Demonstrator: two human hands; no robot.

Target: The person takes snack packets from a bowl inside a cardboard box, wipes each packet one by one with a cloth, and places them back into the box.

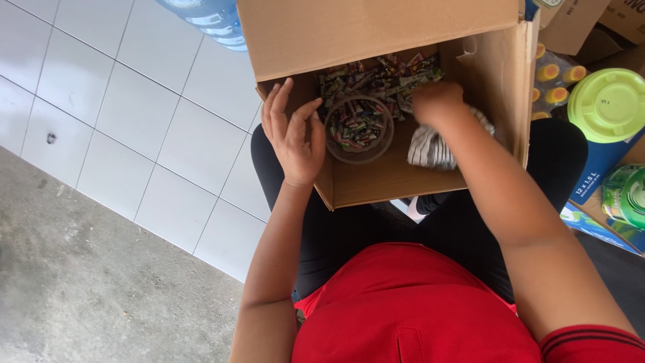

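Inside box (396, 181) (roomy): right hand (437, 104)

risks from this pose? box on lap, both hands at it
1. The cardboard box sits on the lap, steadied only by the left hand at its edge; it could tip.
2. The right hand reaches among loose wrapped candies beside the clear round container; a bump might spill them.
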